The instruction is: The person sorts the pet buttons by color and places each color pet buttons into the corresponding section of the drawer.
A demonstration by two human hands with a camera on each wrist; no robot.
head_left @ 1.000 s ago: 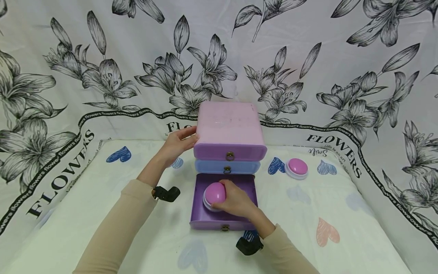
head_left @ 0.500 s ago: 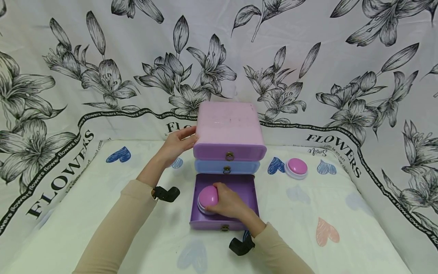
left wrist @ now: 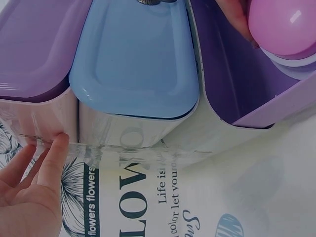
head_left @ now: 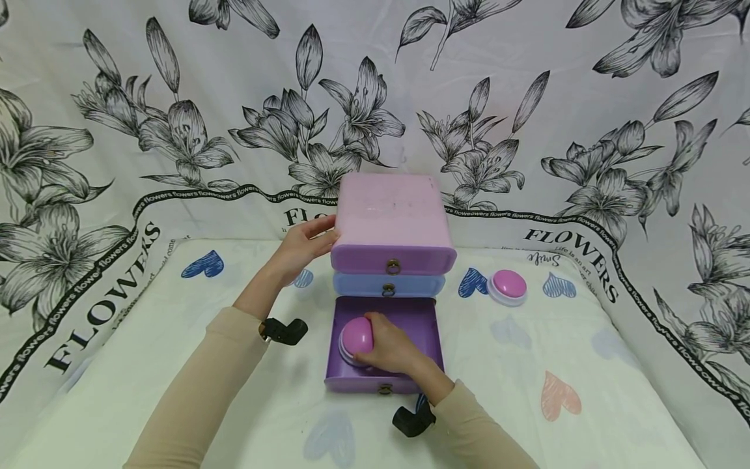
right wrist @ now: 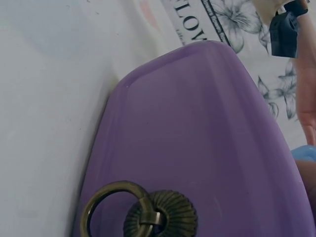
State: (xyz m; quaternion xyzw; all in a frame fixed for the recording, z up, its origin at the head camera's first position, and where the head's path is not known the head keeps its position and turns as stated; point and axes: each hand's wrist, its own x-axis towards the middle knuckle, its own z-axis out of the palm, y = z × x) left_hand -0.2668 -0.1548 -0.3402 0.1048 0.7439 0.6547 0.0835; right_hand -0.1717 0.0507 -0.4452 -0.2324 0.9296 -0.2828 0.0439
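A small three-drawer cabinet (head_left: 392,212) with a pink top stands in the middle of the head view. Its bottom purple drawer (head_left: 356,385) is pulled out; the purple and blue drawers above are closed. Inside the pulled-out drawer, at its left side, sits a round pink dome on a white base (head_left: 356,335). My right hand (head_left: 388,348) grips this dome from the right, thumb and fingers around it. My left hand (head_left: 303,246) touches the cabinet's left side near the top, fingers extended (left wrist: 57,153). In the right wrist view the drawer's front (right wrist: 197,118) hides the right hand.
A second pink dome on a white base (head_left: 508,286) lies on the heart-patterned cloth (head_left: 457,443), right of the cabinet. Behind hangs a flower-printed curtain (head_left: 375,39). A brass ring pull (right wrist: 170,212) sticks out from the drawer front.
Over the last second my right hand has moved the gripped pink dome slightly left and toward the front inside the drawer, then held still. The left hand has stayed on the cabinet.
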